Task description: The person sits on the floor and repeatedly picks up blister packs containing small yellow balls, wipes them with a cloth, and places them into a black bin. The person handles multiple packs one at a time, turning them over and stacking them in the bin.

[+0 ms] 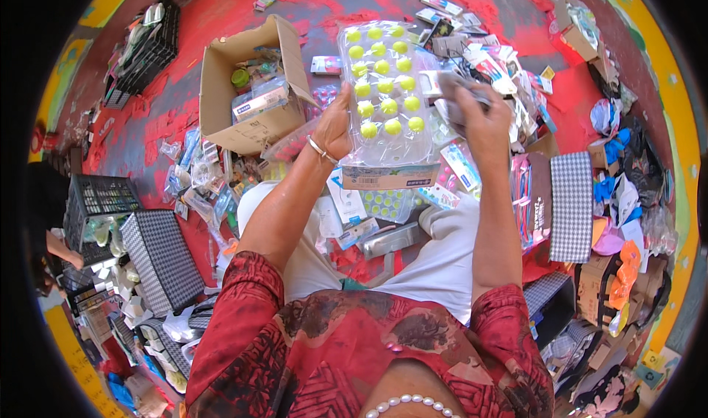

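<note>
Floor: red and grey painted floor (184, 19), littered with small packaged goods on all sides of the seated person.
Cardboard box: open box (251, 126) just left of the left-hand fingers, flaps up, packets inside.
Checked boxes: one checked box (158, 259) well below and left of the left hand; another checked box (571, 204) below and right of the right-hand fingers.
Black crates: one crate (99, 200) far left of the fingers, a second crate (151, 45) at the upper left.
Blister sheet: clear plastic sheet (383, 97) carrying rows of yellow-green round pieces, held upright between both hands, above the lap.
Left hand: left hand (335, 126) grips the sheet's left edge; thumb in front, fingers closed behind the plastic; bangle at the wrist.
Right hand: right hand (483, 119) at the sheet's right edge; fingers curled tight around a small grey packet (461, 97).
Pack on lap: a smaller pack of yellow-green dots (385, 204) lies directly below the fingers.
</note>
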`<state>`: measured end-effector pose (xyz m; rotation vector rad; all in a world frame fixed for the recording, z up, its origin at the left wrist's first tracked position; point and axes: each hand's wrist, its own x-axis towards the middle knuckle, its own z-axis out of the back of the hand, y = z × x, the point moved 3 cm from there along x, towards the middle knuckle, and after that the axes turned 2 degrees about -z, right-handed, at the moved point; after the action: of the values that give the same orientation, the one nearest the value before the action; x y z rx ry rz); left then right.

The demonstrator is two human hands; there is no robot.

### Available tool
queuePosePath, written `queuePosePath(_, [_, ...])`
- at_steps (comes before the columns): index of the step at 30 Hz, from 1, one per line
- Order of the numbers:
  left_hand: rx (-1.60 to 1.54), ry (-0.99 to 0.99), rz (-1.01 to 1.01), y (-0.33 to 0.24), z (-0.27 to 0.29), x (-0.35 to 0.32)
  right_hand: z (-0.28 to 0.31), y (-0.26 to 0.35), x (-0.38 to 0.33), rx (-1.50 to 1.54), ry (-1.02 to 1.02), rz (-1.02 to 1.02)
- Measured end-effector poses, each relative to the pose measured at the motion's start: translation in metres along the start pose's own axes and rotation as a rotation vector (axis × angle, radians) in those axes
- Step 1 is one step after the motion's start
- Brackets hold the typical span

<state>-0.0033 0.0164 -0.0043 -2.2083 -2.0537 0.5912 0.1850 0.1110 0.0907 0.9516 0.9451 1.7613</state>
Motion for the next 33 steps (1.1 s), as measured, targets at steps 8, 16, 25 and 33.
queuePosePath(8, [-0.018, -0.176, -0.127, -0.008, 0.012, 0.006, -0.025, -0.028, -0.009, -0.122, 0.438, 0.055])
queuePosePath(16, [-0.053, -0.189, -0.309, -0.022, 0.006, 0.004, -0.003, 0.021, -0.02, -0.066, -0.14, 0.178])
queuePosePath(25, [-0.197, -0.162, -0.254, -0.031, 0.015, 0.003, -0.089, 0.0, -0.06, -0.414, 0.282, 0.574])
queuePosePath(33, [-0.397, -0.198, -0.203, -0.052, 0.023, -0.003, -0.015, -0.058, 0.01, 0.249, 0.013, -0.48])
